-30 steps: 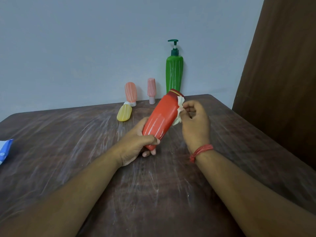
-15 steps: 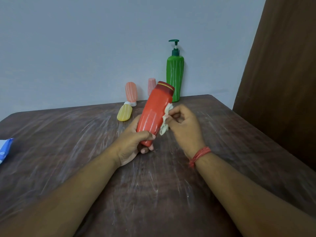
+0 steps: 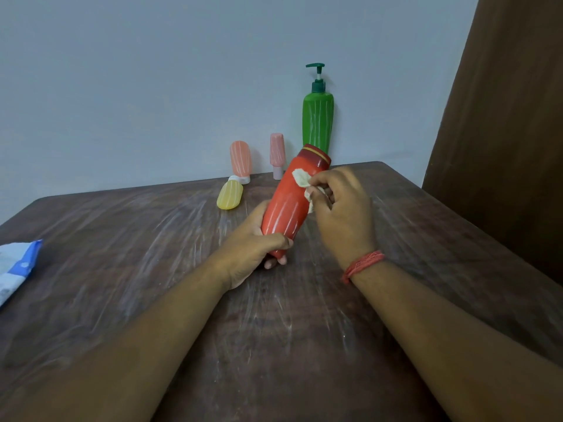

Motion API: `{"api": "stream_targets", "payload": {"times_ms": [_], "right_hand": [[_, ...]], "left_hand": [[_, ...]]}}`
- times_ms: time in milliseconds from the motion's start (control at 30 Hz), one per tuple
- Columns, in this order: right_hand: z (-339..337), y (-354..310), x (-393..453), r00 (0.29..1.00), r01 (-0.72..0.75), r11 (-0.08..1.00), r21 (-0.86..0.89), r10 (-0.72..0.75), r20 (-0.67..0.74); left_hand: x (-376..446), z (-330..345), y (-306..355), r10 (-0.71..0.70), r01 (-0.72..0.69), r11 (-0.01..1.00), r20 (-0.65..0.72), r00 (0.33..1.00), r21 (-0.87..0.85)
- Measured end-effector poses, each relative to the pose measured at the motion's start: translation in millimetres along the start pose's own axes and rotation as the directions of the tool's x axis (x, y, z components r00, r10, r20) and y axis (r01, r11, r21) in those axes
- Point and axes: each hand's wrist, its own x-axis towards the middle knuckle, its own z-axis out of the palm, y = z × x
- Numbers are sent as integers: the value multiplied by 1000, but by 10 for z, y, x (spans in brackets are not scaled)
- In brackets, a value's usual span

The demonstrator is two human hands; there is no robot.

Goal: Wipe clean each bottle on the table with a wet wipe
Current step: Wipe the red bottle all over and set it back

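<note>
The left hand [image 3: 254, 254] grips the lower end of the red bottle [image 3: 289, 202], fingers curled round it from beneath with the thumb across the front. The bottle is lifted off the counter [image 3: 122, 269] and tilts up toward 1 o'clock, its darker cap end highest. The right hand [image 3: 341, 214] pinches a crumpled pale wipe [image 3: 301, 179] between thumb and fingertips and presses it against the upper right side of the bottle, just below the cap band. A red thread band [image 3: 362, 264] circles the right wrist. The two hands sit close together near the middle of the counter, joined only through the bottle.

At 12 o'clock from the hands, at the far edge against the pale wall [image 3: 152, 86], stands a tall green pump bottle [image 3: 317, 123], upright, partly behind the red bottle's cap. Just to its left, a small pink tube [image 3: 276, 153] stands on its cap. Further toward 11 o'clock, an orange tube [image 3: 240, 159] also stands cap down, and a yellow tube [image 3: 230, 194] lies on its side just in front of it, its white cap close to or touching the orange tube's cap.

At 9 o'clock, at the left edge of the view, lies a blue and white pack [image 3: 16, 269], partly cut off. The dark wooden counter is streaked with whitish smears. A brown panel [image 3: 502, 117] rises at the right, beyond the counter's edge.
</note>
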Motion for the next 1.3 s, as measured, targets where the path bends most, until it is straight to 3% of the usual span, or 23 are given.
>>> {"api": "stream_targets", "payload": {"times_ms": [167, 300, 433, 533, 667, 800, 933, 1033, 1167, 1300], "right_hand": [[22, 9, -42, 963, 242, 967, -82, -229, 145], [-29, -34, -19, 981, 194, 975, -104, -189, 50], [-28, -84, -58, 906, 405, 906, -124, -380, 186], [-51, -48, -14, 948, 299, 944, -138, -278, 154], [-78, -73, -29, 881, 435, 892, -125, -392, 266], [-85, -76, -15, 942, 321, 934, -156, -300, 148], [-71, -110, -45, 872, 462, 870, -173, -411, 264], [-89, -98, -18, 940, 330, 925, -186, -304, 156], [-114, -125, -46, 828, 508, 852, -128, -441, 347], [-153, -109, -10, 922, 369, 910, -191, -331, 202]], "left_hand": [[-50, 43, 44, 15, -9, 998, -85, 996, 66], [-130, 126, 130, 22, -10, 995, -131, 991, 97], [-219, 136, 20, 35, -20, 997, -201, 979, 77], [-244, 117, -76, 14, 4, 996, -205, 979, 84], [-264, 124, -62, 20, -6, 997, -195, 981, 76], [-273, 125, -60, -3, 20, 995, -176, 984, 96], [-257, 102, -67, 13, -1, 998, -176, 984, 69], [-260, 103, -58, 0, 13, 997, -163, 987, 80], [-261, 107, -51, 8, 1, 998, -172, 985, 55], [-263, 113, -56, 11, 3, 996, -160, 987, 85]]}}
